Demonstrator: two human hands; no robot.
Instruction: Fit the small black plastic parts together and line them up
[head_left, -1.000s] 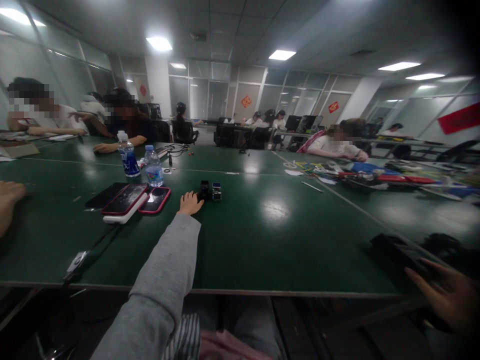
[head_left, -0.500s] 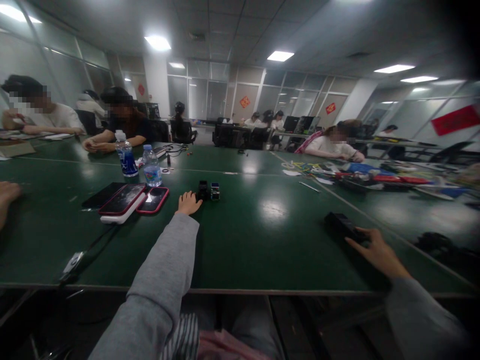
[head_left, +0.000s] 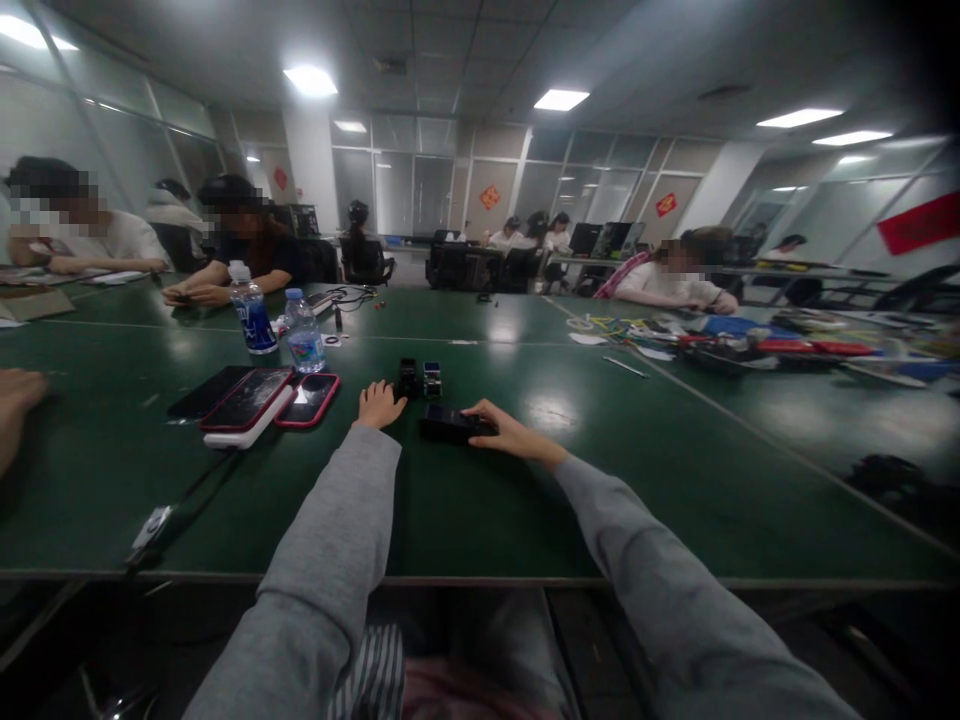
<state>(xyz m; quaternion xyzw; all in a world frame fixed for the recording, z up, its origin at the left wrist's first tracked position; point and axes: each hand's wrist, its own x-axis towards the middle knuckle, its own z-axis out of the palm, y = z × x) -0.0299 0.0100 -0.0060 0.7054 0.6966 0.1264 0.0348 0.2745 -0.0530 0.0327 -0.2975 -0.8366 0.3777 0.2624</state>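
My right hand [head_left: 504, 430] grips the right end of a long black object [head_left: 444, 421], thumb on the near side and fingers over the top. This object lies just in front of a small black item [head_left: 407, 376] and a small silver-and-dark item [head_left: 433, 378], which sit side by side. Flat on the green table [head_left: 495, 520], with fingers spread, my left hand [head_left: 379, 405] rests close to the small black item. Nothing shows in my left hand.
Phones [head_left: 307, 400] and a white power bank [head_left: 244, 432] lie left of my left hand, with two bottles [head_left: 304, 332] behind. A person's hand [head_left: 19, 405] rests at the left edge. Cables and tools [head_left: 780, 345] spread at the back right.
My right hand has brought the black object from the right side of the table to the middle, close to the two small items. My left hand has stayed nearly in place.
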